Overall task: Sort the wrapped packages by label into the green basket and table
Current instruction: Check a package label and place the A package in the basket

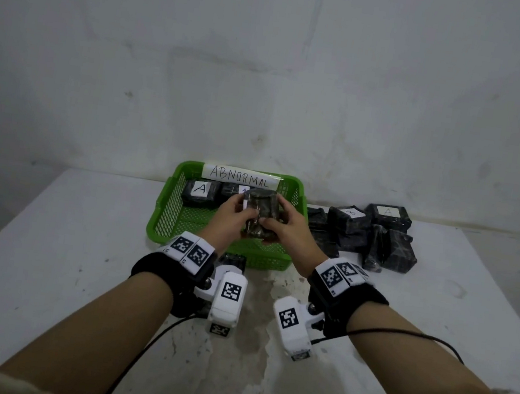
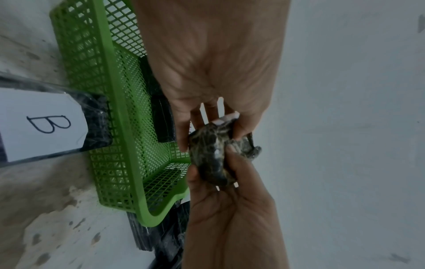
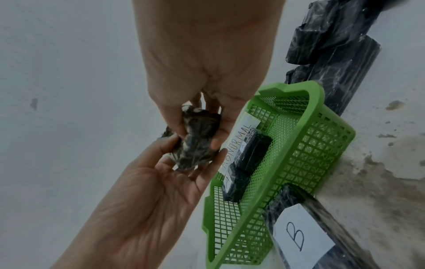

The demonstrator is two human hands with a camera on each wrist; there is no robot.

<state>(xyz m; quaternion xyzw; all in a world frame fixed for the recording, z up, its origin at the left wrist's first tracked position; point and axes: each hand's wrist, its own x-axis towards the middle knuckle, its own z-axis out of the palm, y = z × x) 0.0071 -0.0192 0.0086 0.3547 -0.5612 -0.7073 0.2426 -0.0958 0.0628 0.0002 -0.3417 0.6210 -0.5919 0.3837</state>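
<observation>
Sitting between both hands [image 1: 232, 216]: package [image 1: 260, 212], seemingly.

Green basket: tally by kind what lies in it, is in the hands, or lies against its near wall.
Packages in the green basket: 2 (package labelled A, its neighbour)
Held package, gripped by left hand and right hand: 1
Package labelled B, on the table at the near wall: 1
ABNORMAL sign: 1
Total: 5
</observation>
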